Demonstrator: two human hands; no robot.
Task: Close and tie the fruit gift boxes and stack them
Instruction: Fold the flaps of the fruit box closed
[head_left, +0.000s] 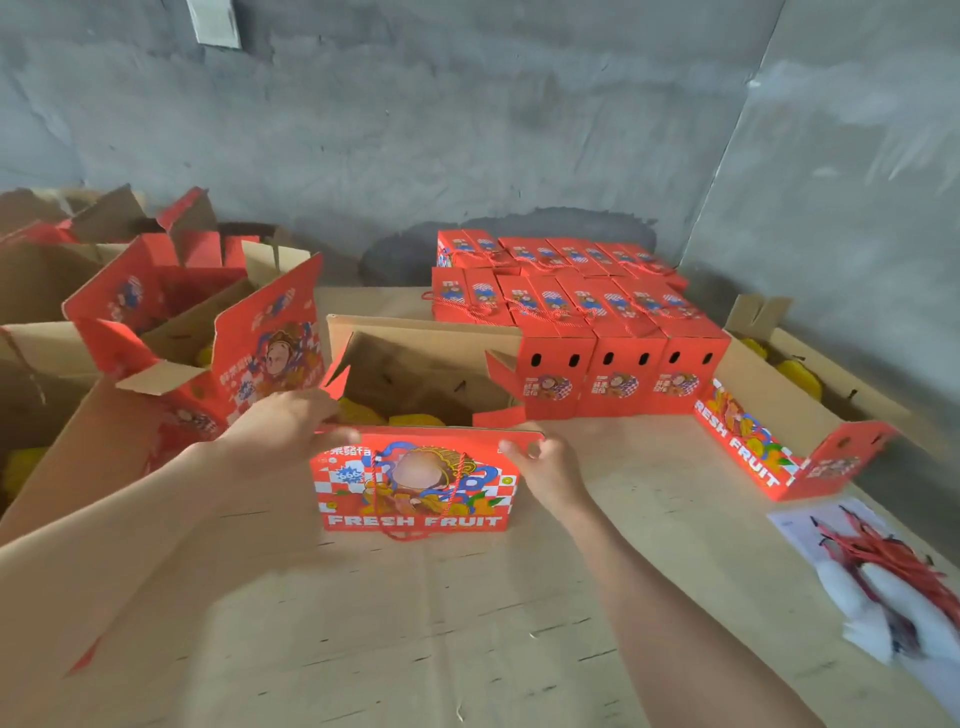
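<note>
Box (415, 488) rim in left hand (291, 423) and right hand (548, 467), cardboard sheet (415, 623) below

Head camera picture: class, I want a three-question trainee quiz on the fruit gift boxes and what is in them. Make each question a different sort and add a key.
1. True or false: the front fruit gift box, marked FRESH FRUIT, already has its top flaps shut.
2. Where do the closed boxes stand? A: in rows behind the front box, to the right. B: on the floor at the left. C: on top of the front box.
3. What colour is the fruit that shows inside the front box?
Key: 1 false; 2 A; 3 yellow.
</note>
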